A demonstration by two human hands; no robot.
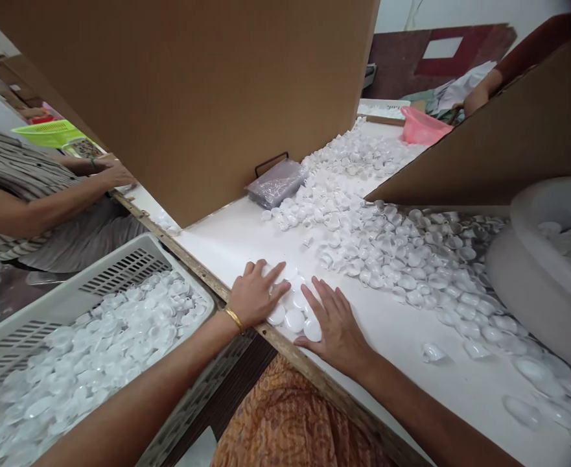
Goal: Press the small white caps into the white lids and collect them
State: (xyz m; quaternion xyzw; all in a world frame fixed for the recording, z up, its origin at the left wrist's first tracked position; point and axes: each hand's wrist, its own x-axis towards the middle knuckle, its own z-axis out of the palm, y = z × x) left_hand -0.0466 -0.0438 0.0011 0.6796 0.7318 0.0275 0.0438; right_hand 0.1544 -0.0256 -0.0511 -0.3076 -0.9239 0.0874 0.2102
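Several round white plastic caps (pixel 294 320) lie in a small cluster close to the table's front edge. My left hand (pixel 256 293) rests on the left side of this cluster with its fingers spread. On the cluster's right side, my right hand (pixel 336 324) lies with fingers stretched out, touching the caps. The caps sit between both palms, and neither hand is closed around one. A gold bangle (pixel 234 320) circles my left wrist. Beyond my hands spreads a large heap of similar white plastic pieces (pixel 387 246).
A grey perforated crate (pixel 91 285) full of white pieces stands at lower left. Cardboard panels (pixel 207 97) rise from the table (pixel 227 240). A plastic-wrapped pack (pixel 278 183) leans there. A large white tub (pixel 518 259) is at right. Co-workers' arms (pixel 66 207) show left and upper right.
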